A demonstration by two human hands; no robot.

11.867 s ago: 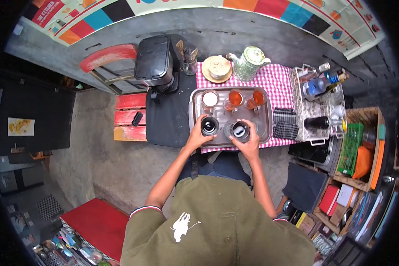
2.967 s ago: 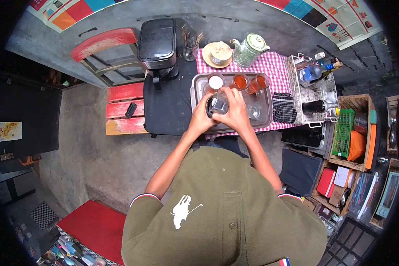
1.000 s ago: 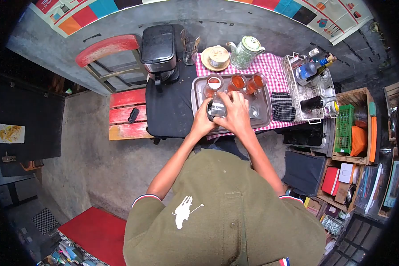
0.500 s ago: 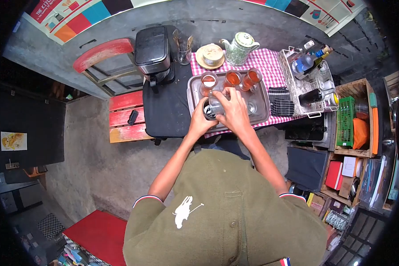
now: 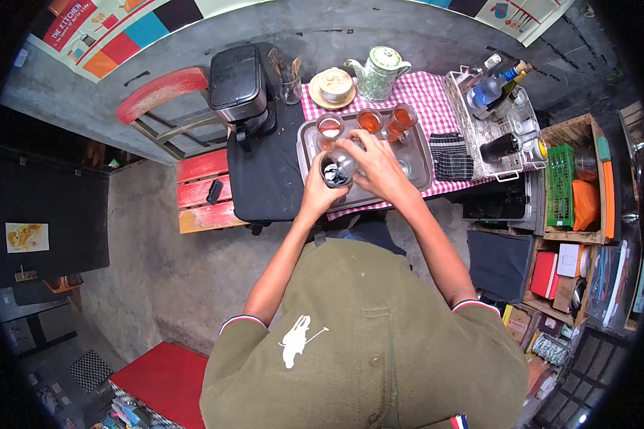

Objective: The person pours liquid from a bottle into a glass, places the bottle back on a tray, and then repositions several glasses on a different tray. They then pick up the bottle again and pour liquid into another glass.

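My left hand (image 5: pixel 318 194) is wrapped around a dark round jar (image 5: pixel 331 174) with white and black showing in its mouth. Right against it, my right hand (image 5: pixel 381 168) grips a clear round glass piece (image 5: pixel 346 161), its fingers curled over the top. Both hands are above the near part of a metal tray (image 5: pixel 426 179). On the tray's far side stand three glasses of reddish-brown drink: a left glass (image 5: pixel 330 129), a middle glass (image 5: pixel 369 121) and a right glass (image 5: pixel 401 124). Beside my right fingers, another clear glass (image 5: pixel 406 166) is partly hidden.
A green patterned teapot (image 5: pixel 379 80) and a lidded bowl on a saucer (image 5: pixel 334 87) stand behind the tray. To the left is a black appliance (image 5: pixel 236 82). A dark checked cloth (image 5: pixel 452 157) and a wire rack (image 5: pixel 504 168) with bottles lie to the right.
The jar has tipped so its mouth faces me more, and the glass piece has shifted beside it. Both hands stay closed on them. The whole view has shifted slightly.
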